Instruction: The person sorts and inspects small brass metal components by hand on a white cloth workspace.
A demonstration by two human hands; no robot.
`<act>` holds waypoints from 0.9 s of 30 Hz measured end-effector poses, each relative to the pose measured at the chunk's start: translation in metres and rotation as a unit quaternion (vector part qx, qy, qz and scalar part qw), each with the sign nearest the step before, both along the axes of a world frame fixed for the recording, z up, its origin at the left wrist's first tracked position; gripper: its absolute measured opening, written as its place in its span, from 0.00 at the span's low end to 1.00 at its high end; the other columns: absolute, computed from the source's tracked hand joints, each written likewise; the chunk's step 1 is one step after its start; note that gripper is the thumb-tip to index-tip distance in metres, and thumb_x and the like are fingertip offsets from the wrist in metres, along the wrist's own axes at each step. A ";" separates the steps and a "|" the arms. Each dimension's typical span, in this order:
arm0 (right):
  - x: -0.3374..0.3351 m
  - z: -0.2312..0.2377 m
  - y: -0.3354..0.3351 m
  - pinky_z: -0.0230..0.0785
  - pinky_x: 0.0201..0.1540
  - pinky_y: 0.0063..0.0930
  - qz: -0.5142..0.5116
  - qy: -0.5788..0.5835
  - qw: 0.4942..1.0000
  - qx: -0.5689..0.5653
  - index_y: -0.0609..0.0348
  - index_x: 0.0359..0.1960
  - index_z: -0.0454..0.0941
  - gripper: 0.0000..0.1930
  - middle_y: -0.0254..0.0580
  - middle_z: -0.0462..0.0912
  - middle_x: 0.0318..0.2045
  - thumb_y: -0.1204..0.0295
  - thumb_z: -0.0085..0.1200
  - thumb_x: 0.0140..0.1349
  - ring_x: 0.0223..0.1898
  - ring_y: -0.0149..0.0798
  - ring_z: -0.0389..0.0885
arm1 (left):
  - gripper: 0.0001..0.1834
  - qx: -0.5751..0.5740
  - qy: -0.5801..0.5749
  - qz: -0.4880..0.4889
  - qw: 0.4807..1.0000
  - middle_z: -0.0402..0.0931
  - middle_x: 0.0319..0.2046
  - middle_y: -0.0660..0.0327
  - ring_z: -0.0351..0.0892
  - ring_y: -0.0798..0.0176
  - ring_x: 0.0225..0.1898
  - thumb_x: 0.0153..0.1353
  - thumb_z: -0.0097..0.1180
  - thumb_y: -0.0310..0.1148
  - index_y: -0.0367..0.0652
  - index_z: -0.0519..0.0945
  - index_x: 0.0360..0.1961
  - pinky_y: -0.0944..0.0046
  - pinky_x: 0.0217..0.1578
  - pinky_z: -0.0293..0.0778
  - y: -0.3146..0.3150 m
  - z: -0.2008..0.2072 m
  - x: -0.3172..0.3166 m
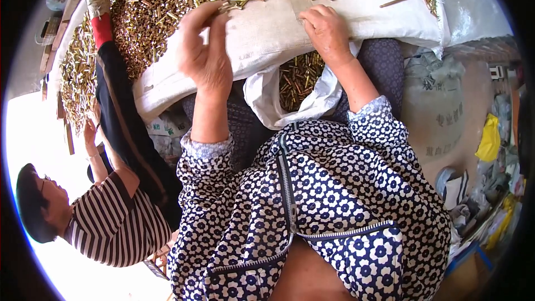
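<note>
Blurred a little, my left hand (206,50) is over the near edge of a white woven cloth (262,33), its fingers apart and the fingertips close to the loose metal pieces. I cannot make out anything held in it. My right hand (327,30) rests on the cloth further right, fingers curled in; what they hold, if anything, is hidden. Beyond both hands spreads a heap of small brass-coloured metal tubes and fittings (150,17). Between my knees a white bag (267,97) hangs open, with more brass-coloured pieces (298,81) inside.
A thin brown stick (398,1) lies on the cloth at right. On the left, a person in a striped shirt (120,217) reaches a hand (89,132) to the heap, one leg stretched along it. Printed sacks (437,100) and a yellow bag (488,139) are at right.
</note>
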State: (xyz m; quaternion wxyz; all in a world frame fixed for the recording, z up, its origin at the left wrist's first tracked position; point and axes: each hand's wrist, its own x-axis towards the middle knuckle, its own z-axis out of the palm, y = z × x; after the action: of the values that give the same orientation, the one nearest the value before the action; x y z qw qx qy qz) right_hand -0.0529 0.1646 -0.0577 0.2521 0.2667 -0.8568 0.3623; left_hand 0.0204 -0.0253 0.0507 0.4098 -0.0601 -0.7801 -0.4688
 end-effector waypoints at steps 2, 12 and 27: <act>0.000 0.000 -0.002 0.72 0.37 0.34 -0.014 0.004 1.000 0.015 0.55 0.32 0.79 0.07 0.38 0.79 0.30 0.79 0.57 0.49 0.35 0.43 0.78 | 0.11 -0.114 0.012 0.052 0.992 0.78 0.39 0.59 0.77 0.66 0.39 0.53 0.59 0.19 0.39 0.79 0.38 0.67 0.42 0.73 -0.008 0.002 0.009; 0.001 0.001 -0.006 0.71 0.39 0.35 -0.010 0.008 1.000 0.025 0.54 0.30 0.78 0.06 0.39 0.79 0.31 0.79 0.56 0.50 0.35 0.45 0.77 | 0.09 -0.333 -0.207 0.030 0.919 0.78 0.39 0.59 0.74 0.52 0.43 0.52 0.58 0.29 0.42 0.81 0.36 0.56 0.46 0.69 -0.027 -0.078 -0.013; 0.004 0.005 -0.006 0.72 0.34 0.32 -0.005 -0.021 0.999 -0.027 0.57 0.27 0.75 0.07 0.39 0.79 0.28 0.83 0.55 0.48 0.31 0.43 0.79 | 0.07 0.234 -0.301 -0.171 0.908 0.78 0.33 0.66 0.73 0.75 0.36 0.60 0.56 0.23 0.36 0.78 0.40 0.74 0.41 0.69 -0.026 -0.070 0.017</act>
State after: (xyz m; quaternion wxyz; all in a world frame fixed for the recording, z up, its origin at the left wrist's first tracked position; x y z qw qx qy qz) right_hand -0.0491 0.1583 -0.0531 0.2434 0.2477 -0.8530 0.3897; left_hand 0.0376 -0.0512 -0.0192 0.0714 0.0487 -0.7118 -0.6970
